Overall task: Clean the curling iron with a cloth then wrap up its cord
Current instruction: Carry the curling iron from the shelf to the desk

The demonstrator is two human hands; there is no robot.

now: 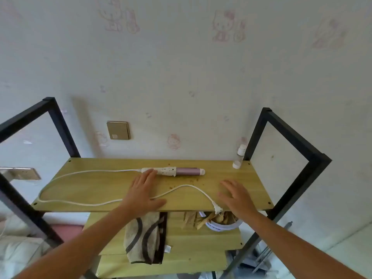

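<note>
The left hand (144,195) covered a stretch of the thin white cord (186,185). The light wooden top shelf (96,184) hid the upper end of the beige cloth with dark curved stripes (144,236) and most of a round white container (221,228), perhaps a bin. Brown specks (193,180) on the shelf were too small to identify.

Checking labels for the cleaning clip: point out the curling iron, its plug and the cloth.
curling iron (173,171): head view, dotted white handle next to the pink barrel.
plug (217,207): head view, white body just above the prongs.
cloth (145,238): head view, middle of the patterned fabric.
</note>
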